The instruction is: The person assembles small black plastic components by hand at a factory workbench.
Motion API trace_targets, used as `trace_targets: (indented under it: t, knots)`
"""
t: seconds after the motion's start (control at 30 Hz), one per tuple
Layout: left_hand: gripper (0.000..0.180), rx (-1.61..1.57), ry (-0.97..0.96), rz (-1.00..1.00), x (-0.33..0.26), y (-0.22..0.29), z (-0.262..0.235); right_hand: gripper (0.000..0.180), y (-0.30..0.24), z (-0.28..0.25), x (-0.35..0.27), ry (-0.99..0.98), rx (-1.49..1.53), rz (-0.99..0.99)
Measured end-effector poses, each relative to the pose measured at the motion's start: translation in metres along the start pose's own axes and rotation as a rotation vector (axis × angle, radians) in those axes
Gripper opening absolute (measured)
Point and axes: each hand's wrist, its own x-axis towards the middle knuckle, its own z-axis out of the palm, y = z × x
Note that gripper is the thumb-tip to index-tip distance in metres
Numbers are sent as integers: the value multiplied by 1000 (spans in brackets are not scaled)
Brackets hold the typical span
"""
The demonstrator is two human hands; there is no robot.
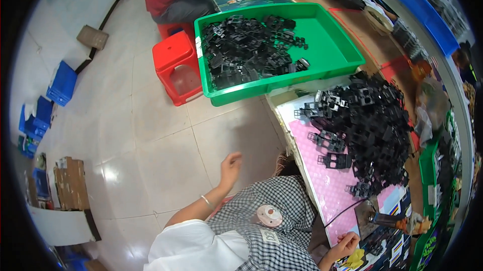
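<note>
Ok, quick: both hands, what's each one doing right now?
Left hand: empty, fingers loosely curled, raised over the floor.
Right hand: at the table edge by a yellow piece; grip cannot be told.

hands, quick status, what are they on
Left hand empty, raised over floor. Right hand near yellow piece, table edge. Black plastic parts piled ahead, untouched.

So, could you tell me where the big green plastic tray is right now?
The green plastic tray sits upper centre in the head view, overhanging the table's far end beside the red plastic stool.

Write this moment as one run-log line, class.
left hand: empty, raised over floor | right hand: near yellow object | black plastic parts: heaped on table
</note>
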Motion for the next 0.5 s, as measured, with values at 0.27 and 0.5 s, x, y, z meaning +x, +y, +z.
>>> trace_targets:
  t: [0.27,0.5]
  knots:
    - [32,-437,257,-838,86,-124,-68,36,-11,7,-1,12,-164,-146]
    - [51,-598,23,-541,157,-47,-60,36,-17,12,-2,37,-261,-190]
